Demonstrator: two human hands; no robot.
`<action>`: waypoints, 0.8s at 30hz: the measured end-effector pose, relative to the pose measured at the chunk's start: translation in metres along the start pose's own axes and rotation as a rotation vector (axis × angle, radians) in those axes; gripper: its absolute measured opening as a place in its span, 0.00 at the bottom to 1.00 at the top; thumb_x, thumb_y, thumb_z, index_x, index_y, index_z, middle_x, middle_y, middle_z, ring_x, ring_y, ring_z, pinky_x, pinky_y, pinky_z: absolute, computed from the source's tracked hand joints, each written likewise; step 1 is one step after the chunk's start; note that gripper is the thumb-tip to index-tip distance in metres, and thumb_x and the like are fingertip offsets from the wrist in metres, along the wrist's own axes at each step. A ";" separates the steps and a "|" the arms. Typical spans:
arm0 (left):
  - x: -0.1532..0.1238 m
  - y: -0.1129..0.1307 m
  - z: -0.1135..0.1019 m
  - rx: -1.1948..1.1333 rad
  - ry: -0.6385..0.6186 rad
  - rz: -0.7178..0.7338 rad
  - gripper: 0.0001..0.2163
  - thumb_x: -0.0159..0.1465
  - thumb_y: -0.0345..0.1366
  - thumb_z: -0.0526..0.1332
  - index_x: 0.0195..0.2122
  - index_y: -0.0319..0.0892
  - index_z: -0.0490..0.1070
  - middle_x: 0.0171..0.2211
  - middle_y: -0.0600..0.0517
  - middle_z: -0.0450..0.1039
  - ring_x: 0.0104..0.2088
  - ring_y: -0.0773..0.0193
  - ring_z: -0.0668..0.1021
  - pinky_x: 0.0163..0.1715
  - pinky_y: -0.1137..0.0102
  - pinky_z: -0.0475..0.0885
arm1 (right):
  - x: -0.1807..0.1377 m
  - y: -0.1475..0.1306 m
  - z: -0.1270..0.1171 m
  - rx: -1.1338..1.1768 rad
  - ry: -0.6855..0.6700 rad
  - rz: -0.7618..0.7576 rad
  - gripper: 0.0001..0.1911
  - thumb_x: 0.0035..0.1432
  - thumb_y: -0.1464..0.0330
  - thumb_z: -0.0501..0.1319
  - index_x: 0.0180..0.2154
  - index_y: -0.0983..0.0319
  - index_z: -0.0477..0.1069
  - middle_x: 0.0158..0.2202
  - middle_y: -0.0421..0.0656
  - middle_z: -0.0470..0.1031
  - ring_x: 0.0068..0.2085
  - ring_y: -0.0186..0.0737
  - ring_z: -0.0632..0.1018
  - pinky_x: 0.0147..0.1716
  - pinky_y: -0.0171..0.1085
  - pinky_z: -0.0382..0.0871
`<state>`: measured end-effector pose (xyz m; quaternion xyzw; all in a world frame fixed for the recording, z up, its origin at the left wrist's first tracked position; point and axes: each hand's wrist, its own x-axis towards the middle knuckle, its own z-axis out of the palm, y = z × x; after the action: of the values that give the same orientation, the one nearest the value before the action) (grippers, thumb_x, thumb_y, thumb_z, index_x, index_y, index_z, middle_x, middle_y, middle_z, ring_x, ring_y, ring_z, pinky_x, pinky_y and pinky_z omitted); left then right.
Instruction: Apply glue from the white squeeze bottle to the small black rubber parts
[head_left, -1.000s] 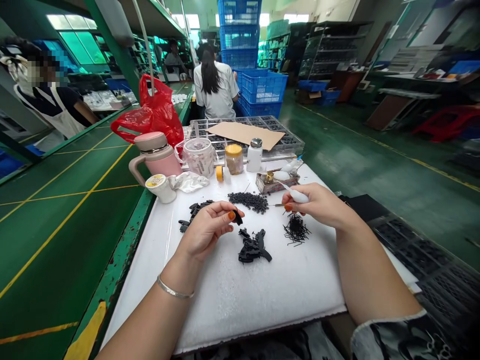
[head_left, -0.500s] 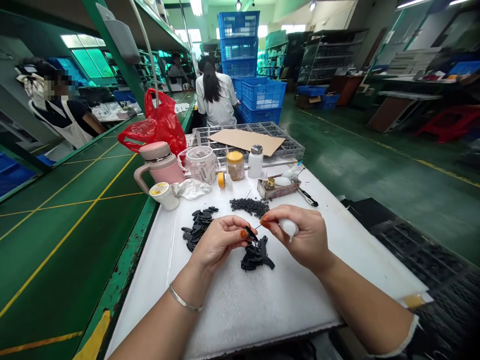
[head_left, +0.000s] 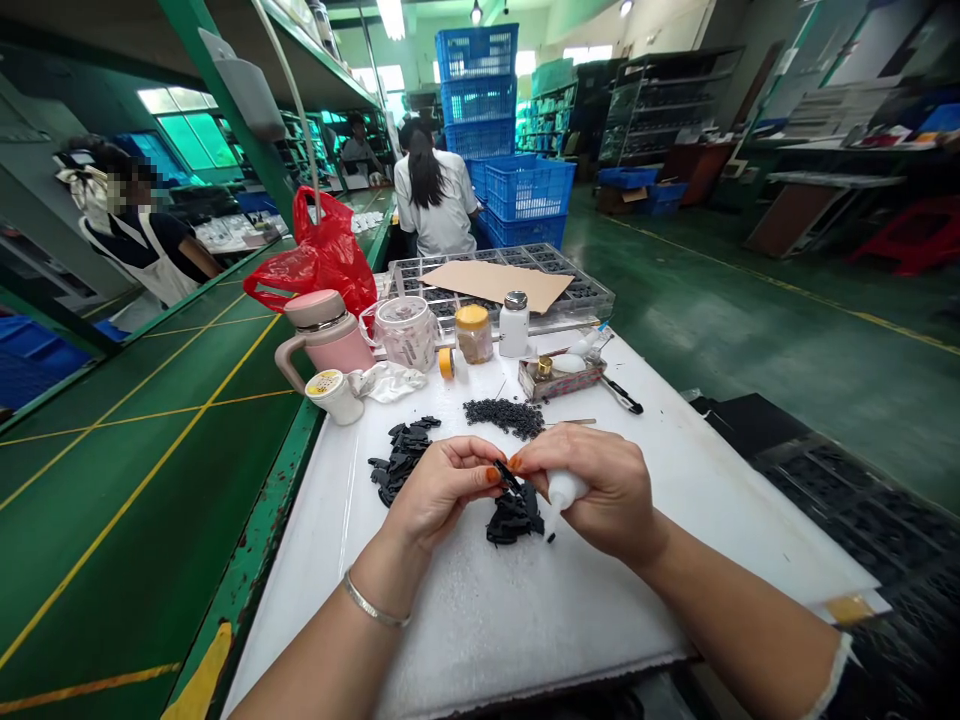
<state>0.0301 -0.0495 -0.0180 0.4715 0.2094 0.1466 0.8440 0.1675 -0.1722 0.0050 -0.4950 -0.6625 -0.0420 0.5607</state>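
No wording, brand, number or sign can be read. A few printed marks show, all too small or blurred to make out. Taking the middle of the white table [head_left: 465, 610] as the centre of a clock:

At 10 o'clock, the tilted white tub [head_left: 346, 404] has a round label [head_left: 324, 383] on its lid, yellow and white with dark print; the letters cannot be told.

At 12 o'clock, the white bottle [head_left: 514, 332] with a metal cap carries small dark marks on its side, too fine to read.

Between 12 and 1 o'clock, the small box [head_left: 561, 384] shows a reddish pattern along its near side; whether it includes lettering cannot be told.
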 end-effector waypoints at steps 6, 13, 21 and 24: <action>-0.001 0.002 0.001 0.004 -0.018 0.026 0.09 0.47 0.31 0.72 0.29 0.36 0.75 0.26 0.50 0.77 0.27 0.67 0.77 0.28 0.77 0.71 | 0.003 -0.002 0.001 -0.020 -0.046 -0.127 0.10 0.54 0.79 0.60 0.36 0.61 0.73 0.29 0.42 0.79 0.31 0.37 0.78 0.33 0.37 0.72; -0.002 0.003 0.002 0.018 -0.034 0.068 0.08 0.47 0.30 0.72 0.28 0.37 0.76 0.26 0.51 0.76 0.26 0.69 0.76 0.29 0.76 0.71 | 0.004 -0.006 0.001 -0.068 -0.068 -0.192 0.11 0.55 0.79 0.56 0.37 0.61 0.73 0.29 0.43 0.79 0.31 0.37 0.79 0.33 0.38 0.74; -0.003 0.005 0.002 0.061 0.005 0.124 0.08 0.47 0.30 0.72 0.27 0.37 0.75 0.28 0.49 0.77 0.28 0.66 0.76 0.30 0.73 0.71 | -0.001 -0.001 -0.002 -0.048 -0.094 -0.189 0.15 0.52 0.81 0.56 0.39 0.61 0.72 0.32 0.42 0.79 0.35 0.37 0.80 0.36 0.37 0.74; -0.003 0.005 0.002 0.075 0.028 0.134 0.09 0.47 0.31 0.72 0.28 0.37 0.75 0.29 0.48 0.77 0.29 0.66 0.76 0.31 0.72 0.71 | -0.001 0.000 -0.003 -0.074 -0.110 -0.194 0.16 0.52 0.81 0.55 0.39 0.61 0.72 0.32 0.43 0.79 0.35 0.38 0.79 0.36 0.38 0.75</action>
<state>0.0279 -0.0495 -0.0118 0.5137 0.1945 0.2011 0.8111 0.1693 -0.1744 0.0053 -0.4504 -0.7350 -0.0933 0.4983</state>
